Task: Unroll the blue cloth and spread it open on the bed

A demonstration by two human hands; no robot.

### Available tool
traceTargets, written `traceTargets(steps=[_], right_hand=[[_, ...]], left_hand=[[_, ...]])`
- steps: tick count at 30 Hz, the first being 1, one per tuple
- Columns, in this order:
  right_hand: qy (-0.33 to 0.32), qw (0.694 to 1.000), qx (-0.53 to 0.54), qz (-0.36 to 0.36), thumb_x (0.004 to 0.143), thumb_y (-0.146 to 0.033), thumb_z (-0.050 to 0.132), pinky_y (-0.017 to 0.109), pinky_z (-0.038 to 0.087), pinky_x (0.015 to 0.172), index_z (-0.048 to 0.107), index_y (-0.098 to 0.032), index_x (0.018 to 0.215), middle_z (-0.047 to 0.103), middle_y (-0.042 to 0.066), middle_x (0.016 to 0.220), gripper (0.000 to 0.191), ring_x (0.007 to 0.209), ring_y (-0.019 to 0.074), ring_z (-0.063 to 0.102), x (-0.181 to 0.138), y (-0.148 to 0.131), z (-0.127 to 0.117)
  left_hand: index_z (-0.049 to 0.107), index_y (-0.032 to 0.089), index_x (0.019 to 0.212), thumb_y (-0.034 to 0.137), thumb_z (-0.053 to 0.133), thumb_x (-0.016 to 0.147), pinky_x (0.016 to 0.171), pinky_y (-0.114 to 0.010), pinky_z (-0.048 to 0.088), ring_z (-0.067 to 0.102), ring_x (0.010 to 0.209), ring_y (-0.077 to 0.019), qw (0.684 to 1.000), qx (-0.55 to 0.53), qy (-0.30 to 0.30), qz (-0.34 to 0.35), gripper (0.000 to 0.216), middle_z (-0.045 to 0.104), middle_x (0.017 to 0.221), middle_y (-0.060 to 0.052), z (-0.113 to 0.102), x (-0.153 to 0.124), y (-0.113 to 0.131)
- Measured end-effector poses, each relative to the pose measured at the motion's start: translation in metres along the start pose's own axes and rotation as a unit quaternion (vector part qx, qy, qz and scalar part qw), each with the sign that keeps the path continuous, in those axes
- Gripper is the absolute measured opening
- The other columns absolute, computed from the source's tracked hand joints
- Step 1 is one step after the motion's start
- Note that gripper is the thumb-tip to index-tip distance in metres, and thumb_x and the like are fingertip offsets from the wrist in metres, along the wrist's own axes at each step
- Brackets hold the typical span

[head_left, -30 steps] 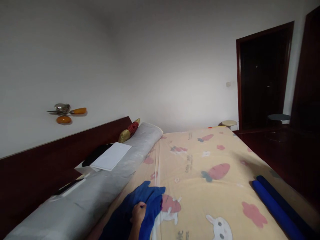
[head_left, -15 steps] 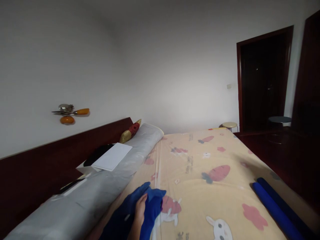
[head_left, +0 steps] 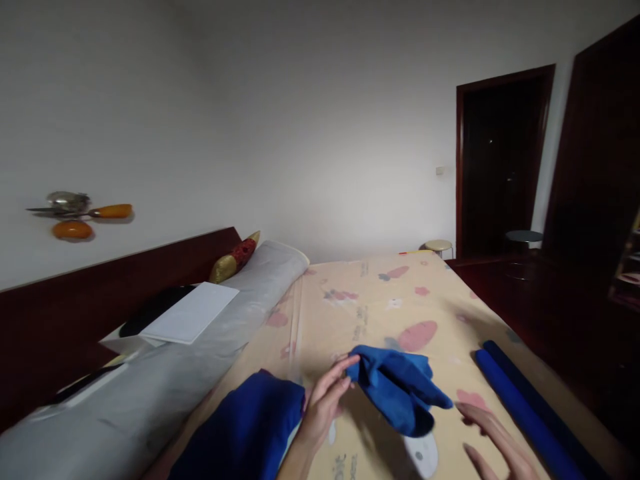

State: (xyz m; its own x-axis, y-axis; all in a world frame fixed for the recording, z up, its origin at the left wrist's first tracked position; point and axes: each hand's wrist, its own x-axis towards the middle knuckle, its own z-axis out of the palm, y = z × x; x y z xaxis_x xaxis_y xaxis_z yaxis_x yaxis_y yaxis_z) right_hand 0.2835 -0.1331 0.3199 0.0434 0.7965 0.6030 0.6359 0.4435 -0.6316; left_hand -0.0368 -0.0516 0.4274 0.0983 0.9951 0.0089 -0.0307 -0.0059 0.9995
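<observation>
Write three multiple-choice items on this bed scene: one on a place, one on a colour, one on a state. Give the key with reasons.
1. Where do the blue rolls lie?
A. along the bed's right edge
B. on the headboard
C. on the stool

2. What colour is the cloth between the hands?
A. red
B. blue
C. white

3. How is the right hand?
A. clenched on the cloth
B. open, beside the cloth
C. out of view

Key:
1 A, the rolls run along the right side of the carrot-print sheet.
2 B, it is blue, and the left hand touches its edge.
3 B, the fingers are spread and hold nothing.
</observation>
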Motion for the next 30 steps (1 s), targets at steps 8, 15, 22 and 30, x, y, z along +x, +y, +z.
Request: traceTargets(steps=[8,15,22,30], right_hand=[[-0.03,0.987,0.137,0.079,0.082,-0.051,0.055,0.029,0.059,0.073,0.07,-0.026,0.091,0.077,0.006,0.089,0.031,0.083,0.0208,0.071,0.01,-0.023,0.029],[-0.022,0.914,0.319,0.25,0.074,-0.064,0.059,0.03,0.054,0.067,0.066,-0.024,0.07,0.066,0.002,0.068,0.041,0.069,0.0195,0.062,0.011,-0.031,0.004],[-0.046,0.917,0.301,0.258,0.081,-0.056,0.055,0.026,0.048,0.066,0.056,-0.023,0.068,0.057,-0.002,0.067,0.035,0.068,0.0147,0.053,0.013,-0.02,0.025],[-0.017,0.983,0.133,0.127,0.082,-0.047,0.057,0.029,0.048,0.074,0.061,-0.024,0.074,0.064,0.002,0.076,0.025,0.078,0.0173,0.06,0.009,-0.022,0.028]], left_hand=[[0.064,0.027,0.116,0.053,0.065,0.07,0.103,-0.041,0.041,0.048,0.13,-0.0309,0.974,0.061,-0.217,-0.015,0.052,0.046,0.146,-0.01,0.059,-0.031,-0.046],[0.058,0.024,0.119,0.031,0.067,0.071,0.106,-0.037,0.039,0.055,0.121,-0.0226,0.978,0.06,-0.197,0.006,0.049,0.062,0.122,-0.01,0.065,-0.025,-0.051],[0.069,0.018,0.078,0.023,0.066,0.067,0.075,-0.027,0.043,0.058,0.079,-0.013,0.983,0.111,-0.145,0.0,0.013,0.066,0.077,0.0,0.066,-0.028,-0.051],[0.06,0.017,0.065,0.062,0.065,0.066,0.047,-0.022,0.03,0.041,0.049,-0.0043,0.993,0.068,-0.101,-0.005,0.046,0.05,0.054,0.007,0.082,-0.03,-0.058]])
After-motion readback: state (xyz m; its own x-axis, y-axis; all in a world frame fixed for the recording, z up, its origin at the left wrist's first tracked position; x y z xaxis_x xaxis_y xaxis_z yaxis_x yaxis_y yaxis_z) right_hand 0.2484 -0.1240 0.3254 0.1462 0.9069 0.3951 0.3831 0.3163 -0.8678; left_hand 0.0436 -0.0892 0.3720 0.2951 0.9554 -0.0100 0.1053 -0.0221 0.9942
